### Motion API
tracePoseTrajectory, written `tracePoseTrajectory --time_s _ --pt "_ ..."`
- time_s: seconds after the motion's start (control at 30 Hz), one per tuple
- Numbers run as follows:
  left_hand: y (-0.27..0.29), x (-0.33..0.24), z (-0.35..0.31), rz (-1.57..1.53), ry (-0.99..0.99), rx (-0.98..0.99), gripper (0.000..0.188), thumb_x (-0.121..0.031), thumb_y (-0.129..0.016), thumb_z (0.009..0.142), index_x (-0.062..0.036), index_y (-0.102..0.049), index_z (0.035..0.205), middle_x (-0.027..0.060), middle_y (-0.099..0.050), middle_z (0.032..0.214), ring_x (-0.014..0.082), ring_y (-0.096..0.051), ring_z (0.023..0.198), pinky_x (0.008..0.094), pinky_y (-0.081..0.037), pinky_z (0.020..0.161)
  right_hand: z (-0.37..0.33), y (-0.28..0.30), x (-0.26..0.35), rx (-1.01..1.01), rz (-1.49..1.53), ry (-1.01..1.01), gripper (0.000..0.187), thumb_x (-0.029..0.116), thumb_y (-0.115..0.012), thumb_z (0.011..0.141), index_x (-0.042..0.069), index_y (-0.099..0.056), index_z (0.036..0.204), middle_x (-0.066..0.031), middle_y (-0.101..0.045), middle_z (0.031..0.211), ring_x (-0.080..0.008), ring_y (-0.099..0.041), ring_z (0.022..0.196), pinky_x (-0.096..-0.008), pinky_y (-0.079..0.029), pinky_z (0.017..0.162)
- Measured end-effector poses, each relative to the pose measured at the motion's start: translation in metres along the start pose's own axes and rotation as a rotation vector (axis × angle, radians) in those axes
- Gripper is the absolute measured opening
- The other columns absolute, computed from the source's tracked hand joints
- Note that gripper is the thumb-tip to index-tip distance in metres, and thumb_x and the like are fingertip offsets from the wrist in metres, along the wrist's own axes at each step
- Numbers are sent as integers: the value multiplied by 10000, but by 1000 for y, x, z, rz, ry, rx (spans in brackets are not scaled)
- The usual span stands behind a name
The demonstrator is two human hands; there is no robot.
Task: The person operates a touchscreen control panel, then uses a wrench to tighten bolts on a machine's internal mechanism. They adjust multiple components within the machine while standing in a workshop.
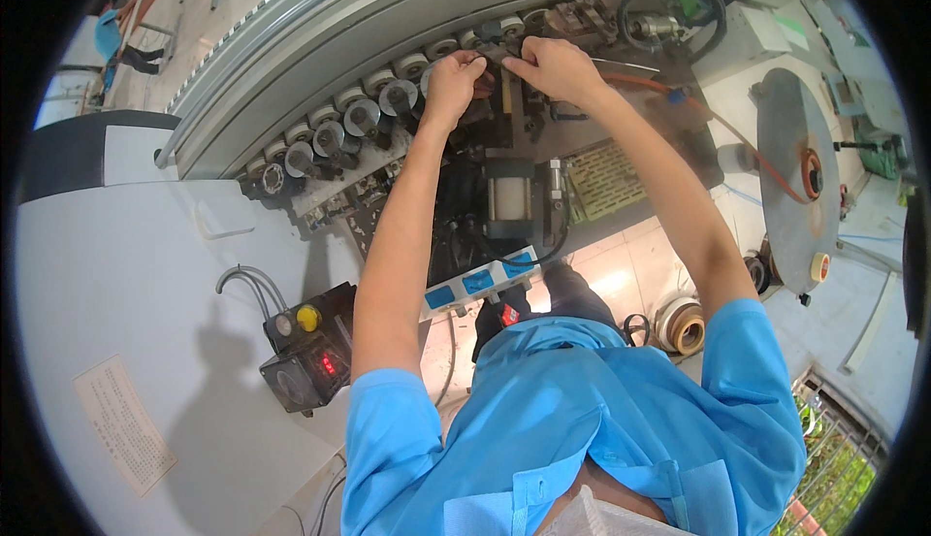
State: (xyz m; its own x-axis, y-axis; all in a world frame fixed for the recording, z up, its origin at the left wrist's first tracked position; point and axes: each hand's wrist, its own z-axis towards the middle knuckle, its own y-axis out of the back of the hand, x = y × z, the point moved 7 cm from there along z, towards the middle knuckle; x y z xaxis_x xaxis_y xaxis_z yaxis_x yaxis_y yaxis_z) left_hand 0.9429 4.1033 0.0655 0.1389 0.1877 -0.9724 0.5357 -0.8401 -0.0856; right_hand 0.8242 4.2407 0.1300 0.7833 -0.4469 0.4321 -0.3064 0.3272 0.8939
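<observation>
My left hand (452, 90) and my right hand (561, 70) are close together at the far side of a machine bed, with thumbs and fingers pinched. A small dark piece (496, 54) shows between the fingertips; I cannot make out what it is or how firmly either hand grips it. Just left of my left hand runs a row of metal rollers (363, 119) along the machine. An orange strip (635, 81) stretches from beside my right hand toward a large grey reel disc (797, 138) on the right.
A metal cylinder block (510, 198) stands on the bed below my hands. Near its front edge is a panel with blue labels (478, 281). At left hangs a black control box (305, 347) with a yellow button. Tape rolls (681, 326) lie on the floor at right.
</observation>
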Motion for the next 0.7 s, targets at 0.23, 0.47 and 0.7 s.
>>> tracePoseTrajectory --time_s 0.23,0.47,0.7 --pt "6 3 6 109 75 13 278 -216 -663 1037 30 -687 1163 100 -755 912 200 -743 758 337 -609 689 -2 -3 29 -105 -288 181 450 456 -653 1018 41 -736 864 -163 -752 808 -354 -753 752 -466 -605 651" --pt "9 -1 7 229 -19 3 348 -228 -712 1014 54 -676 1214 117 -756 980 197 -748 732 334 -605 696 0 -8 26 -122 -302 419 373 341 -607 1066 35 -722 884 -154 -755 867 -353 -757 810 -463 -612 680" --pt "10 -24 15 483 -292 -40 463 -358 -752 973 -46 -692 1310 158 -771 1130 287 -768 953 403 -583 837 9 -12 19 -30 -296 503 360 355 -604 1062 45 -711 915 -148 -751 916 -351 -756 862 -470 -612 723"
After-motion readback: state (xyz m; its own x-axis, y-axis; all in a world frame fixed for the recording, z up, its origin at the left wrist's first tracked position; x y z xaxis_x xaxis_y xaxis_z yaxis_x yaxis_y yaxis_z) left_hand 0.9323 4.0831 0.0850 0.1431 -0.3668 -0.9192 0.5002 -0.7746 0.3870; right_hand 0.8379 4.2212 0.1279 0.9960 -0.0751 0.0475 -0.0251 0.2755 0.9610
